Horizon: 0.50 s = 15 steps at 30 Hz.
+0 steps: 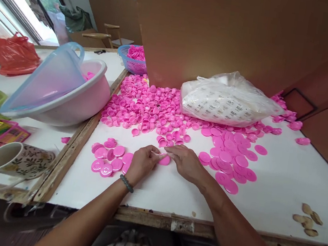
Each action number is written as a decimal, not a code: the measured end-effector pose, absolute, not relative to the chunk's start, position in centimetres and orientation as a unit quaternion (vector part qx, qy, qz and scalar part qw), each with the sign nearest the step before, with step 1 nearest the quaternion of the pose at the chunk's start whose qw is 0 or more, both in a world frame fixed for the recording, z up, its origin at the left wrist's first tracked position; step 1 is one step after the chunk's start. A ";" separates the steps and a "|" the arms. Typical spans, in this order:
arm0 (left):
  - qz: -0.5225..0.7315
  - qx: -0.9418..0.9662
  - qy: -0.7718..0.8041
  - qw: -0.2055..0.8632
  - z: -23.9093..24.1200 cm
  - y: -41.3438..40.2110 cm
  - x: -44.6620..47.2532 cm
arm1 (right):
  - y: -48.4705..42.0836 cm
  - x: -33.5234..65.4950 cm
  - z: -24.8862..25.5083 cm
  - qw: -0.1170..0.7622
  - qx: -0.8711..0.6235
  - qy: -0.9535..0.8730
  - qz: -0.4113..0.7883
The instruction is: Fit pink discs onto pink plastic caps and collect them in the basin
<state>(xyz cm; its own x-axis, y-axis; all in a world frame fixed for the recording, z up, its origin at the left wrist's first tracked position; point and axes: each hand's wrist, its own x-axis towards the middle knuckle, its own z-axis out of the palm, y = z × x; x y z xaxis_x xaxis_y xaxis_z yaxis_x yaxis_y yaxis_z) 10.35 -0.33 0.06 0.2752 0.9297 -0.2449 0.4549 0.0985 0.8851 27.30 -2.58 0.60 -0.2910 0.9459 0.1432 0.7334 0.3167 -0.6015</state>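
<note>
Both hands meet above the near middle of the white tabletop around a pink plastic disc. My left hand is closed in a pinch at its left side, with a dark beaded bracelet at the wrist. From the right, my right hand grips the disc's far edge, its fingers partly overlapping one another. Something pale and thin shows at the fingertips, too small to make out. Beside my left hand lies a group of pink round pieces. A larger spread of flat pink discs lies right of my right hand.
Small pink cups are heaped behind the hands, near a clear plastic bag. Tall cardboard stands behind. Leftward are a pink-white basin, a floral mug and a wooden edge strip. Shells lie at right.
</note>
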 end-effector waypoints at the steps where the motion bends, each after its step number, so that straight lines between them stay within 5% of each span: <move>1: 0.241 0.595 0.555 0.528 0.1 0.0 10.4 | -2.6 27.4 0.7 0.242 -0.532 -0.781 0.221; 6: 0.264 0.473 0.535 0.648 0.3 0.6 10.7 | -2.7 26.9 0.7 0.180 -0.530 -0.799 0.219; 15: 0.275 0.468 0.508 0.669 0.5 -0.4 10.7 | -2.7 27.6 1.0 0.170 -0.528 -0.805 0.211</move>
<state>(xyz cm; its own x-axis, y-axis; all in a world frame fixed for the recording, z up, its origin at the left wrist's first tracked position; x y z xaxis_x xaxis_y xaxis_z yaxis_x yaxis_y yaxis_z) 10.70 -0.37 0.51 0.3332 0.8429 -0.4226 0.1076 0.4112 0.9052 27.59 -2.66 1.04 -0.3848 0.9216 0.0508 0.7782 0.3536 -0.5190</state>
